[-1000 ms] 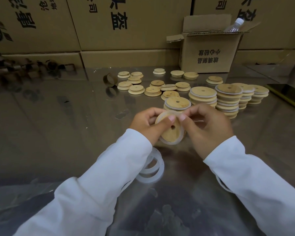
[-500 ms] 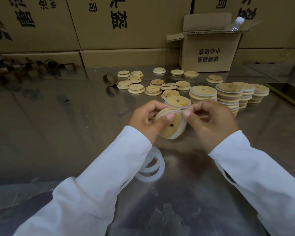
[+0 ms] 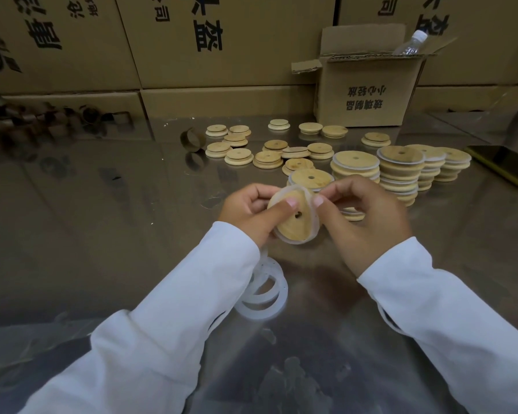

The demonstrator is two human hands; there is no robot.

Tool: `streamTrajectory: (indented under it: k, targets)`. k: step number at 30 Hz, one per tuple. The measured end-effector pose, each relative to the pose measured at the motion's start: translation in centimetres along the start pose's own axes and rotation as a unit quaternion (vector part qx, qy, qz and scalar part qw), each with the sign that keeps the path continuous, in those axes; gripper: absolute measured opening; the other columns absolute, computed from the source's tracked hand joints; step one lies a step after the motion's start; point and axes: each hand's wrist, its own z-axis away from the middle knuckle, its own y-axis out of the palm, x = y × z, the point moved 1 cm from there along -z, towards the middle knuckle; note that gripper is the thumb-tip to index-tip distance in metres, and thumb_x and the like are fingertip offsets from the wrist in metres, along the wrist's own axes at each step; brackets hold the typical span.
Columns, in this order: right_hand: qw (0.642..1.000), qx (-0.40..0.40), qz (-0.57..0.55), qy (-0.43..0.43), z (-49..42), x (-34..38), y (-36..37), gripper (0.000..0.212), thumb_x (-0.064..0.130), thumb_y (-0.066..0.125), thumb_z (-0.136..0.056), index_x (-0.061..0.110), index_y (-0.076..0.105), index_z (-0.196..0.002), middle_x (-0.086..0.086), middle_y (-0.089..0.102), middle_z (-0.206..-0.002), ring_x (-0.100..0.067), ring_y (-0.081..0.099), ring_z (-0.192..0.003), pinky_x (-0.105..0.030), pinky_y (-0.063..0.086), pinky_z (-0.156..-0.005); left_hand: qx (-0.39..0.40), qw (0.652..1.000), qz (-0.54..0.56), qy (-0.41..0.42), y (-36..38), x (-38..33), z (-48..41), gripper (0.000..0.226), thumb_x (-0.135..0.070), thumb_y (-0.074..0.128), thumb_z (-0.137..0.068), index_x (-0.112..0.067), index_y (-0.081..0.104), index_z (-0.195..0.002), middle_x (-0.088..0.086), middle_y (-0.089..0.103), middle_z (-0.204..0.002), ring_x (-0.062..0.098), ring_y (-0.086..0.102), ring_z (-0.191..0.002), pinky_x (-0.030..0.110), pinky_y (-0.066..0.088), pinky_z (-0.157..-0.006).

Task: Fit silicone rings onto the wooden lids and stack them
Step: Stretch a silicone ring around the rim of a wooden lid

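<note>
One wooden lid (image 3: 292, 222), round with a small centre hole, held on edge above the table (image 3: 102, 228) between both hands, near the middle of the view; one translucent silicone ring (image 3: 313, 227) round its rim, seated along the lower and right edge, standing loose at the top; the left hand (image 3: 245, 209) grips the lid, fingers (image 3: 259, 194) curled behind it, thumb pressed flat on its face just above the hole; the right hand (image 3: 362, 222) pinches the ring between thumb and forefinger at the lid's upper right edge, its other fingers curled in, what they touch hidden; both arms in white sleeves (image 3: 168, 324).

Several loose rings (image 3: 271, 297), overlapping, flat on the table just beside the left sleeve and partly under it; one more ring edge shows under the right sleeve.

Several stacks of ringed lids (image 3: 399, 171), side by side behind and to the right of the hands; the nearest stack partly hidden by the right hand.

Many bare lids (image 3: 240, 156), scattered further back, singly or in twos.

One short cardboard tube (image 3: 192, 139), on its side, just left of the bare lids.

One open cardboard box (image 3: 368, 94) at the back right; a plastic bottle (image 3: 408, 44) pokes from its top.

One phone (image 3: 509, 165), yellow-edged, flat at the table's right edge.

Large printed cartons (image 3: 222, 40) along the back.
</note>
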Motion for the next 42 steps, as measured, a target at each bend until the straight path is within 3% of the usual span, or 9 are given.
streamTrajectory:
  k: [5,8,15,18,21,26,31,36,42]
  targets:
    - [0.998,-0.005,0.056,-0.036,0.2,0.2,-0.1,0.012,0.021,0.068,-0.079,0.026,0.059,-0.072,0.006,0.061,-0.080,-0.011,0.057,-0.078,-0.018,0.045,-0.070,0.022,1.000,-0.012,-0.006,0.2,0.1,0.2,0.008,-0.006,0.067,-0.079,-0.011,0.060,-0.078,0.001,0.069,-0.063,0.020,0.065,-0.064,0.044,0.054,-0.073]
    - [0.999,0.005,0.041,0.003,-0.2,-0.1,-0.2,0.013,0.022,0.066,-0.081,0.027,0.059,-0.071,0.008,0.061,-0.082,-0.009,0.057,-0.080,-0.010,0.040,-0.071,0.022,0.999,-0.041,0.012,-0.1,-0.3,0.2,0.010,-0.005,0.068,-0.078,-0.012,0.060,-0.079,0.002,0.069,-0.067,0.025,0.065,-0.069,0.050,0.053,-0.076]
    - [0.992,0.033,-0.061,0.104,-0.9,-0.3,-0.6,0.021,0.020,0.066,-0.081,0.029,0.062,-0.063,0.013,0.063,-0.069,-0.007,0.058,-0.072,-0.022,0.043,-0.072,0.043,0.992,-0.106,0.055,-0.7,-1.5,0.2,0.013,-0.008,0.069,-0.078,-0.016,0.059,-0.080,0.011,0.068,-0.089,0.027,0.066,-0.076,0.052,0.054,-0.073]
    - [0.991,0.035,-0.073,0.107,-1.1,-0.4,-0.6,0.022,0.020,0.066,-0.081,0.030,0.062,-0.062,0.014,0.063,-0.066,-0.002,0.057,-0.069,-0.017,0.043,-0.069,0.046,0.992,-0.098,0.060,-0.9,-1.4,0.1,0.014,-0.011,0.072,-0.076,-0.016,0.060,-0.080,0.009,0.068,-0.085,0.026,0.065,-0.073,0.043,0.054,-0.068]
    - [0.993,0.048,-0.074,0.082,-0.9,-0.3,-0.6,0.021,0.020,0.066,-0.081,0.030,0.062,-0.064,0.016,0.062,-0.064,0.002,0.057,-0.064,-0.008,0.043,-0.064,0.029,0.995,-0.078,0.046,-0.8,-1.0,0.2,0.015,-0.017,0.074,-0.070,-0.016,0.062,-0.078,0.004,0.069,-0.077,0.030,0.064,-0.075,0.051,0.052,-0.073]
    - [0.996,0.038,-0.050,0.058,-0.2,-0.6,0.0,0.014,0.021,0.067,-0.079,0.027,0.060,-0.069,0.012,0.064,-0.074,-0.010,0.060,-0.076,-0.024,0.049,-0.073,-0.005,0.999,-0.029,0.016,-0.5,-0.3,0.0,0.010,-0.006,0.067,-0.079,-0.014,0.060,-0.076,0.001,0.069,-0.065,0.022,0.065,-0.066,0.048,0.054,-0.072]
    - [0.999,0.022,0.027,0.021,-0.1,-0.4,-0.1,0.018,0.025,0.063,-0.083,0.032,0.054,-0.069,0.016,0.059,-0.077,0.000,0.056,-0.073,-0.003,0.040,-0.061,0.004,1.000,-0.013,0.006,-0.3,-0.3,0.1,0.010,-0.005,0.066,-0.079,-0.011,0.059,-0.078,0.001,0.068,-0.064,0.017,0.066,-0.063,0.037,0.057,-0.062]
    - [0.996,0.049,0.006,0.072,-0.9,-0.6,-0.4,0.021,0.022,0.060,-0.086,0.028,0.054,-0.067,0.011,0.058,-0.071,-0.005,0.053,-0.070,-0.014,0.039,-0.064,-0.012,0.998,-0.047,0.039,-0.2,-0.8,0.2,0.011,-0.007,0.069,-0.078,-0.015,0.060,-0.078,0.006,0.069,-0.076,0.034,0.066,-0.079,0.052,0.054,-0.077]
    - [0.993,0.052,-0.030,0.098,-1.5,-0.6,-0.4,0.023,0.019,0.060,-0.087,0.027,0.057,-0.066,0.007,0.062,-0.071,-0.017,0.060,-0.077,-0.029,0.047,-0.080,-0.024,0.996,-0.055,0.072,-0.1,-1.1,0.2,0.012,-0.007,0.068,-0.078,-0.016,0.061,-0.079,0.005,0.070,-0.079,0.026,0.068,-0.078,0.047,0.056,-0.072]
